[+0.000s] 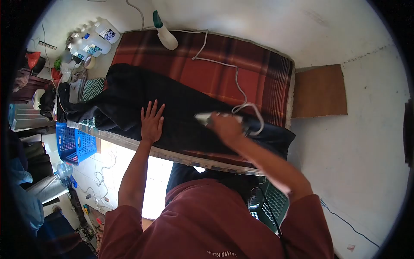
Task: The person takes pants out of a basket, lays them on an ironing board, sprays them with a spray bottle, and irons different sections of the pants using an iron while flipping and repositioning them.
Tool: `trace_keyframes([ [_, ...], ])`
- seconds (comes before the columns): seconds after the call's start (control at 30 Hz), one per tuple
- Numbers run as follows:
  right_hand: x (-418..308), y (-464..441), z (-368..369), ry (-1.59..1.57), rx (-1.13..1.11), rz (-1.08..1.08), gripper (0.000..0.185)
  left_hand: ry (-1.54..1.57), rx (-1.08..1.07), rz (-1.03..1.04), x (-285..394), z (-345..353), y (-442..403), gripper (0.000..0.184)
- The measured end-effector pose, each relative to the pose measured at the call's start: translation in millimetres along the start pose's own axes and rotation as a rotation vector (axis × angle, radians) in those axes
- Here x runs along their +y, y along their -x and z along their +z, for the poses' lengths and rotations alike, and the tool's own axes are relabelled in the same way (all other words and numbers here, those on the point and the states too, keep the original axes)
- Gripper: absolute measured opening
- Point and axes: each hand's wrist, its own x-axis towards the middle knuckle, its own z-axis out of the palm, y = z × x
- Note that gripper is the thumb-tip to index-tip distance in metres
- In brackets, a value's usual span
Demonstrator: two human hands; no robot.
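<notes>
A pair of black trousers, or a similar long dark garment (181, 97), lies stretched across a table covered with a red plaid cloth (220, 80). My left hand (152, 123) presses flat on the garment, its fingers spread. Farther right, my right hand (226, 127) is wrapped around the handle of a clothes iron (202, 117), whose pointed front faces left on the dark fabric. The iron's white cord (237, 80) loops behind my right hand and runs back over the plaid cloth. Most of the iron's body is hidden under my hand.
A spray bottle (166, 36) lies at the table's back edge. Several white plastic jugs (97, 41) stand at the back left. Below the left end is a blue basket (75, 142); a green basket (276, 203) sits under the right side. Brown cardboard (320, 91) leans at the right wall.
</notes>
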Motion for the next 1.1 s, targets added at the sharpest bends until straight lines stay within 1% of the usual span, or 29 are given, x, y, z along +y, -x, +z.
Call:
trace_keyframes([
  [0.03,25.3,-12.5,-13.2,0.025,0.047,0.007,0.027,-0.014,0.001,-0.001,-0.1,-1.0,-2.0,0.052],
  [0.1,74.4,-29.8,-37.6,-0.071,0.15,-0.091,0.034,-0.021,0.005,0.007,0.1,-3.4,-2.5,0.052],
  [0.17,107.7,-57.7,-51.8,0.063,0.176,-0.041,0.037,-0.024,0.009,0.03,2.1,-2.7,-2.7,0.052],
  [0.2,120.3,-71.5,-58.7,0.065,0.184,-0.025,0.037,-0.033,-0.001,0.017,1.8,-2.4,-2.8,0.052],
  [0.23,130.4,-84.1,-64.7,0.159,0.163,-0.046,0.04,-0.042,-0.01,0.005,1.7,-2.0,-3.0,0.052],
  [0.27,135.7,-87.8,-69.0,0.252,0.142,-0.067,0.044,-0.039,-0.004,0.023,2.0,-1.2,-3.2,0.052],
  [0.3,134.6,-83.7,-70.9,0.254,0.15,-0.051,0.044,-0.024,0.012,0.026,2.0,-0.8,-2.2,0.052],
  [0.37,131.6,-67.7,-70.9,0.306,0.585,-0.225,0.053,-0.004,0.024,0.05,-1.5,0.6,-2.4,0.052],
  [0.4,126.1,-47.0,-78.9,0.312,0.582,-0.202,0.053,-0.002,0.017,0.04,-2.1,1.1,-2.7,0.052],
  [0.47,111.6,0.0,-93.2,0.071,0.863,-0.135,0.056,0.016,0.013,0.034,7.8,5.7,-2.8,0.052],
  [0.53,122.4,67.1,-90.6,-0.013,0.92,0.251,0.047,0.095,0.049,-0.114,25.2,8.9,-3.3,0.05],
  [0.57,147.4,100.6,-65.6,-0.122,1.015,0.51,0.041,0.11,0.046,-0.113,42.4,3.8,-4.7,0.05],
  [0.6,169.8,134.6,-49.8,-0.288,1.072,0.716,0.042,0.217,0.068,0.006,70.0,-6.9,-4.4,0.05],
  [0.63,198.3,171.8,-30.0,-0.26,0.934,0.888,0.044,0.321,0.09,0.127,98.8,-16.1,-3.3,0.051],
  [0.67,216.1,199.9,-9.7,-0.233,0.795,1.056,0.046,0.354,0.028,0.229,128.5,-22.5,-3.9,0.052],
  [0.7,215.3,214.6,9.7,-0.33,0.717,1.064,0.047,0.382,-0.032,0.333,157.8,-27.1,-6.1,0.054],
  [0.73,214.3,223.6,20.6,-0.428,0.638,1.07,0.048,0.403,-0.032,0.423,184.1,-24.3,-8.1,0.058],
  [0.77,210.5,223.6,24.8,-0.427,0.64,1.077,0.048,0.424,-0.035,0.516,207.9,-18.0,-8.9,0.062],
  [0.8,202.3,221.7,31.8,-0.412,0.653,1.057,0.046,0.428,-0.04,0.522,227.8,-13.1,-8.8,0.062],
  [0.87,194.7,220.7,40.1,-0.402,0.668,1.044,0.043,0.395,-0.057,0.629,257.4,-5.0,-9.0,0.069],
  [0.9,194.2,217.5,42.8,-0.304,0.708,0.995,0.04,0.39,-0.061,0.633,265.5,-0.2,-6.7,0.069],
  [0.97,193.0,209.5,46.7,-0.116,0.786,0.896,0.034,0.307,-0.07,0.666,273.1,4.0,-3.6,0.075],
  [1.0,193.2,206.4,46.1,-0.127,0.792,0.902,0.034,0.294,-0.089,0.668,273.2,3.6,-4.0,0.077],
  [1.07,193.6,204.4,40.4,-0.256,0.728,0.948,0.027,0.279,-0.111,0.687,272.6,2.8,-3.0,0.077],
  [1.1,190.0,204.7,27.7,-0.265,0.734,0.952,0.027,0.275,-0.126,0.698,272.6,1.1,-3.8,0.077],
])
